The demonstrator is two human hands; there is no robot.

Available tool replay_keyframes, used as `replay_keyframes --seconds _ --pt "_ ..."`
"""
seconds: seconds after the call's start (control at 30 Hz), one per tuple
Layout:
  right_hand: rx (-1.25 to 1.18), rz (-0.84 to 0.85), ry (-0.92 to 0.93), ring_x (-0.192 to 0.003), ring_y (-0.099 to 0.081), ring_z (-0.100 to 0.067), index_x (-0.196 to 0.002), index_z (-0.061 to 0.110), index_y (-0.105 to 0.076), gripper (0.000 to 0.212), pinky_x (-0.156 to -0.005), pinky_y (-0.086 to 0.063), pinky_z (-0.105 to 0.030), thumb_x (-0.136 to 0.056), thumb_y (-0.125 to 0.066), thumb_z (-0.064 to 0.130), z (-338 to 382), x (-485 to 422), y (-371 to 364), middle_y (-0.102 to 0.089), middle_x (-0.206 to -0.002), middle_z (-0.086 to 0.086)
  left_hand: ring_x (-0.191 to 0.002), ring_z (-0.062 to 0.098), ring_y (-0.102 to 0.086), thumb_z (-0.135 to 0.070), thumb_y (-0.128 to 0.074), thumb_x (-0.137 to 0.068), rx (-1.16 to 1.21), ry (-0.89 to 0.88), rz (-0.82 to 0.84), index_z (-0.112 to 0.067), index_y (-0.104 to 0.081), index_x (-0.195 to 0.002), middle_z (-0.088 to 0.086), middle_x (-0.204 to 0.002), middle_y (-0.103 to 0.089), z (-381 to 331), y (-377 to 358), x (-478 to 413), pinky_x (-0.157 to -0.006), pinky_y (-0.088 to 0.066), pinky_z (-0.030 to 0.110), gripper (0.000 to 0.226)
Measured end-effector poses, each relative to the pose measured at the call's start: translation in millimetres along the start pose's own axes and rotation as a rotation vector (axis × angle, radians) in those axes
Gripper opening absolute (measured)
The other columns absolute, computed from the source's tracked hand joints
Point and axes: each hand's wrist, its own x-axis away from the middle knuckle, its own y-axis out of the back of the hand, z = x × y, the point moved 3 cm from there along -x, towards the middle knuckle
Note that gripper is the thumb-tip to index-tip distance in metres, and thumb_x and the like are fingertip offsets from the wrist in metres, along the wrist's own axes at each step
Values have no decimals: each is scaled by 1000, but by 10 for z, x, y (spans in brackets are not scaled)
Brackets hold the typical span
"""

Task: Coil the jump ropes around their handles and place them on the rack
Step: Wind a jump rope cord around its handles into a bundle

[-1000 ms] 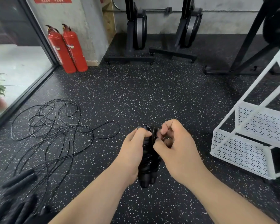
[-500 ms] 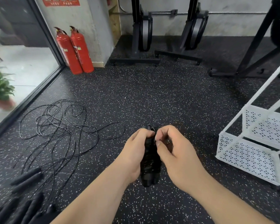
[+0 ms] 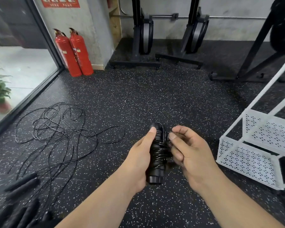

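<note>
Left hand (image 3: pixel 139 157): closed around the wrapped jump rope bundle (image 3: pixel 157 153), thumb stretched up along the handles with its tip near the top end, palm against the bundle's left side.
Right hand (image 3: pixel 190 151): curled, thumb and forefinger pinched together right at the bundle's upper right edge; a bit of thin cord seems to sit in that pinch, though it is too small to be sure. The other fingers are folded loosely toward the palm.
Wrapped jump rope bundle: black handles held upright between both hands, glossy black cord wound around the middle in many turns, bare butt end showing below the left palm. It is in the air above the floor, left of the white rack (image 3: pixel 257 155) and not touching it.
White rack: perforated metal shelves on a slanted white frame, standing on the floor to the right of the bundle; the visible shelves carry nothing I can make out.
Loose ropes (image 3: pixel 56 134): a tangle of thin black cord spread on the floor well left of the bundle.
Spare handles (image 3: pixel 21 183): several black grips lying at the near end of that tangle, lower left of the bundle, blurred.
Floor (image 3: pixel 155 99): black rubber with white speckles.
Fire extinguishers (image 3: pixel 73 51): two red cylinders, side by side against the wall, far beyond the tangle.
</note>
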Motion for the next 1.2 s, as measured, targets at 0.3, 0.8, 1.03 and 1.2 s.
replay_keyframes --seconds 0.3,0.8,1.03,1.2 --pt "105 61 -9 -49 -30 -13 -103 19 -70 18 -43 -24 -24 -107 -57 6 -33 117 -199 -49 -69 -1 -81 17 -67 -66 -60 -99 -331 -237 -191 -28 -74 -102 6 -95 -77 21 104 -159 -77 -57 43 40" --pt "-8 -81 -167 -74 -59 -18 -108 23 -73 17 -61 -44 -32 -103 -64 9 -156 -165 117 -72 -90 -5 -101 19 -78 -64 -52 -104 -208 -150 -86 -31 -78 -115 -3 -107 -82 0 -51 -103 -90 -62 38 43" --pt "367 -102 91 -106 -66 10 -125 42 -70 28 -96 -51 -28 -110 -46 46 -26 -11 -4 -74 -115 24 -109 0 -71 -33 -60 -109 -288 -267 -66 -48 -68 -127 -20 -114 -76 8 -116 -93 -85 -53 19 24" --pt "383 -161 218 -103 -72 -6 -120 32 -70 32 -98 -56 -44 -112 -42 44 -43 40 -32 -77 -109 13 -106 -2 -72 -44 -62 -106 -241 -300 -47 -46 -65 -126 -19 -114 -77 194 -345 4 -89 -55 22 20"
